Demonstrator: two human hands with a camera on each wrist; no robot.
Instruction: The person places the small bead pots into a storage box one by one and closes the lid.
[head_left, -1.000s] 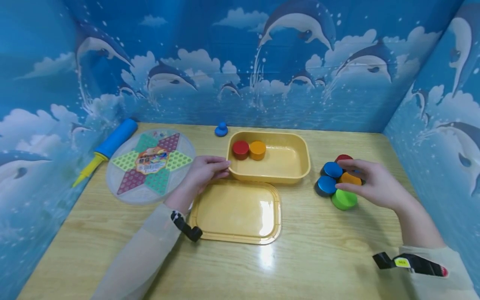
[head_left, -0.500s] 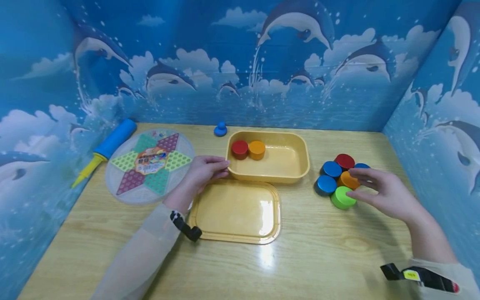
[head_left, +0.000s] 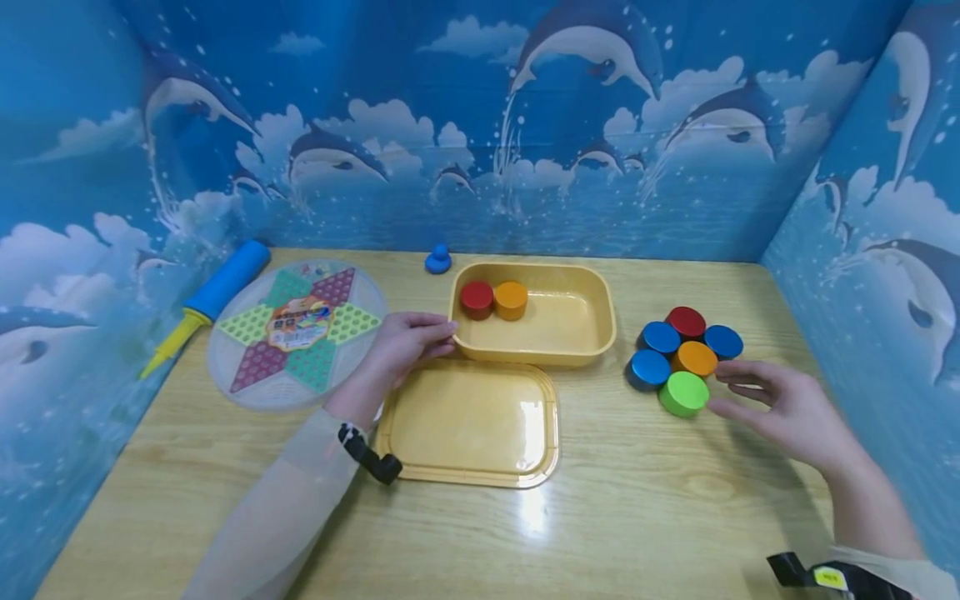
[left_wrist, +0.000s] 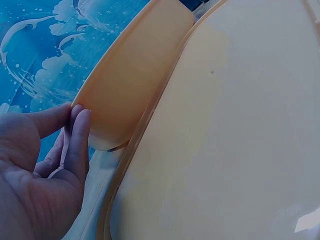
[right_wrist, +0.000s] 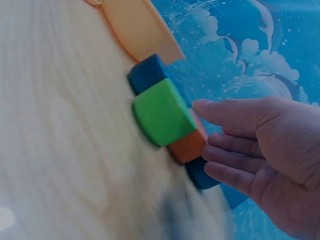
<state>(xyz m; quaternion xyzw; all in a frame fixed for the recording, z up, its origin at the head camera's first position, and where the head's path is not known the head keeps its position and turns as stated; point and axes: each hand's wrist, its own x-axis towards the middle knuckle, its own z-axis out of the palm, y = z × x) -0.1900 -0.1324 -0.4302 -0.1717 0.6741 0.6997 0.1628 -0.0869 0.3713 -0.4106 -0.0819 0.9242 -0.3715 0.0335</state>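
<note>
My left hand (head_left: 411, 340) pinches the left corner rim of a yellow plastic box (head_left: 558, 337) between thumb and fingers; the left wrist view shows the fingertips on that rim. Inside the box, at its left end, sit a red round block (head_left: 477, 300) and an orange round block (head_left: 511, 301). My right hand (head_left: 795, 412), fingers loosely extended and holding nothing, hovers at the right side of a cluster of round blocks. The cluster has a green block (head_left: 684, 394) nearest me, an orange one (head_left: 695, 359), a red one (head_left: 686, 322) and three blue ones (head_left: 648, 370).
A flat yellow lid (head_left: 468, 425) lies in front of the box. To the left are a round Chinese checkers board (head_left: 300, 333) and a blue and yellow hand pump (head_left: 210, 304). A small blue knobbed object (head_left: 438, 260) stands behind the box. Dolphin-print walls enclose the table.
My right hand has drawn back from over the cluster toward the right and nearer me, uncovering the red block and the rightmost blue block. My left hand has stayed on the box rim.
</note>
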